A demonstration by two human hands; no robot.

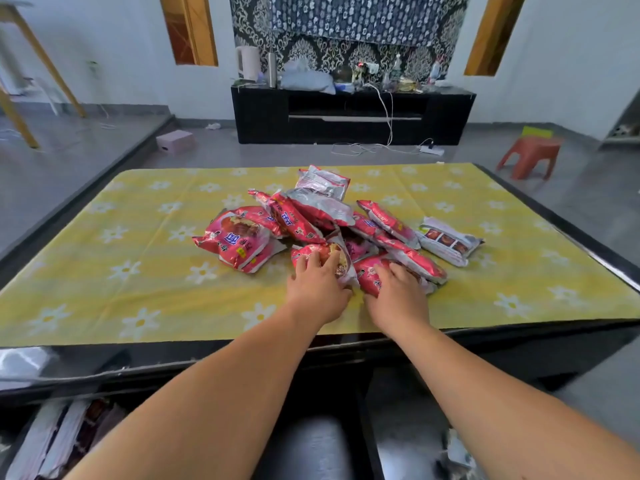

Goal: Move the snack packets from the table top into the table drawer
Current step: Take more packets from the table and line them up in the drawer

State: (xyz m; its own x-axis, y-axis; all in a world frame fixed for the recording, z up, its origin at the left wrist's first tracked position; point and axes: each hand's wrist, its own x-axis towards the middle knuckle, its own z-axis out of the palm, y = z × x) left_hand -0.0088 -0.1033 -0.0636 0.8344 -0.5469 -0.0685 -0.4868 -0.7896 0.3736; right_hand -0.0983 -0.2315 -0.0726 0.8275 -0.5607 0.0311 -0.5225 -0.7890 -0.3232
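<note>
Two drawers seem to hang open below the table's near edge: the left drawer (59, 441) already holds pale and dark packets, and a right drawer (450, 448) shows something pale too, though blur keeps me from saying what. Above them both forearms reach forward over the black table rim (104, 362) onto the yellow flowered cloth (138, 271). The left hand (317, 289) lies palm down on the near-left packet (327, 252) of the pile, fingers spread and curled over its top, thumb toward the packet's crimped near corner; it looks like a grip being taken, but I cannot tell whether it has closed. The right hand (398, 299) presses flat on the near-right packet (372, 277), fingers loosely bent over it, again not clearly clenched. Each packet lies directly under and just ahead of its own fingers, so neither hand needs to reach further; the near-right packet's long axis runs away to the right, roughly across those fingers. The pull back toward the drawers is, I judge, a short draw straight toward the body. Beyond the hands the rest of the pile (311, 216) of red and silver packets stays heaped mid-table, overlapping, with one white packet (448, 242) lying apart at the right. Most of the task looks undone.
</note>
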